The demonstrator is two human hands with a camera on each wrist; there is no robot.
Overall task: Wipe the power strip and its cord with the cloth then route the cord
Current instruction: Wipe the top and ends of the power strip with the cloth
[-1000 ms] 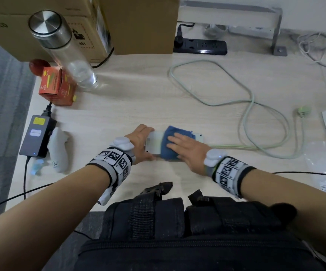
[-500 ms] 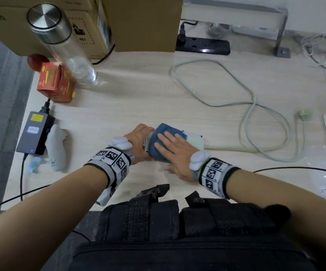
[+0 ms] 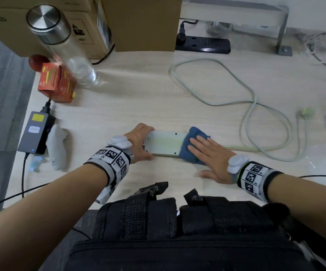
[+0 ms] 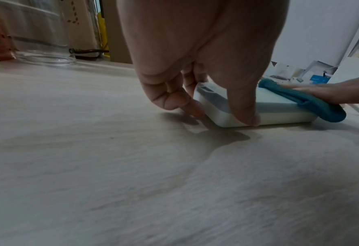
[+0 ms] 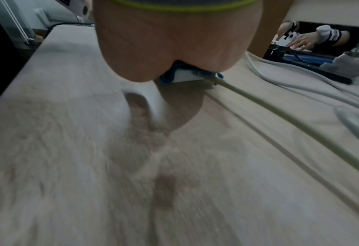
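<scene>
The white power strip (image 3: 164,142) lies on the pale wooden desk (image 3: 138,106) with its screwed back facing up. My left hand (image 3: 145,142) grips its left end, thumb (image 4: 245,114) on the near side and fingers (image 4: 174,99) on the far side. My right hand (image 3: 205,151) lies flat, pressing the blue cloth (image 3: 192,136) onto the strip's right end. The pale green cord (image 3: 250,106) leaves that end, loops over the desk and finishes at its plug (image 3: 306,113). In the right wrist view my palm hides most of the cloth (image 5: 168,79); the cord (image 5: 279,113) runs away to the right.
A black power strip (image 3: 203,45) and cardboard boxes (image 3: 138,22) stand at the back. A glass bottle (image 3: 66,51), red carton (image 3: 54,83), grey adapter (image 3: 35,132) and white controller (image 3: 57,145) occupy the left. A black bag (image 3: 177,222) sits at the front edge.
My right hand slid the cloth first toward the strip's left end, then back along it to the right end, uncovering most of the back. The left hand kept its hold.
</scene>
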